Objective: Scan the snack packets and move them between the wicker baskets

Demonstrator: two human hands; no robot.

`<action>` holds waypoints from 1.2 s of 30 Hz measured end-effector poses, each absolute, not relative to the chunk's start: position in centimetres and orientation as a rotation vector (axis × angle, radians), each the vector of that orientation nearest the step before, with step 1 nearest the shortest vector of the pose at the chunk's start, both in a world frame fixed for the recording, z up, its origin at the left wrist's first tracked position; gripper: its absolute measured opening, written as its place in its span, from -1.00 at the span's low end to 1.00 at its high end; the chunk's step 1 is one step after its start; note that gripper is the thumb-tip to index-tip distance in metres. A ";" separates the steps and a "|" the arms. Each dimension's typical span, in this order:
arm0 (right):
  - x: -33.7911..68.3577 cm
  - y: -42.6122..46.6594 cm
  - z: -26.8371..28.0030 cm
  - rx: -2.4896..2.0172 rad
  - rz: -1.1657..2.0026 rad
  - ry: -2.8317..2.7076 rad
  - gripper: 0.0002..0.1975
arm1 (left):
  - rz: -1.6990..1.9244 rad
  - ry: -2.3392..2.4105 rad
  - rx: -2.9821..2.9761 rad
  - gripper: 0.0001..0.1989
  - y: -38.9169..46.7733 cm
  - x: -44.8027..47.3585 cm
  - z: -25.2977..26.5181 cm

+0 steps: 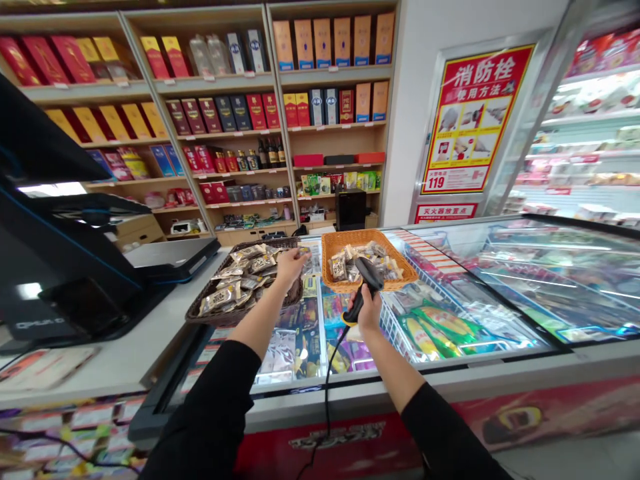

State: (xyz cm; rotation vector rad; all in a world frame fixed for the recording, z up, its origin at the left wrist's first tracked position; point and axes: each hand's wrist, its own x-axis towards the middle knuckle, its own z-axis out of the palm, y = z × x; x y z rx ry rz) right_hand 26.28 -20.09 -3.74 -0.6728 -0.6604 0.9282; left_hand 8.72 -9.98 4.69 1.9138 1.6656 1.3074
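My right hand (369,308) is wrapped round the grip of a black and yellow barcode scanner (369,273), whose head is over the near side of an orange wicker basket (407,272). A dark cord (327,387) hangs from the scanner's grip. Small wrapped snack packets (339,267) lie in the orange basket. My left hand (291,265) is closed at the right side of a dark brown wicker basket (193,308), with a small snack packet (303,252) at its fingertips. More of the same clear and tan packets (225,293) fill the brown basket.
Both baskets stand on the glass top of a chest freezer (480,357) holding packaged goods. At left, a black scale or till machine (65,267) stands on a counter (135,333). Shelves (225,137) of boxes and bottles line the wall behind; a lit display fridge (595,127) is at right.
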 end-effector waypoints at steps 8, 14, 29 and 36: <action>26.9 -19.5 -3.7 -0.660 0.860 -0.454 -0.67 | 0.642 1.987 2.416 -0.75 -9.1 20.3 3.8; 27.2 -18.9 -4.0 -0.687 0.811 -0.425 -0.67 | 0.521 2.028 2.391 -0.71 -8.0 21.2 3.4; 25.2 -20.1 -4.7 -0.636 1.064 -0.768 -0.63 | 0.185 2.508 2.182 -0.57 -12.4 0.4 6.7; 23.7 -20.2 -5.4 -0.706 1.174 -0.861 -0.57 | -0.065 2.460 2.171 -0.52 -13.5 -3.4 4.1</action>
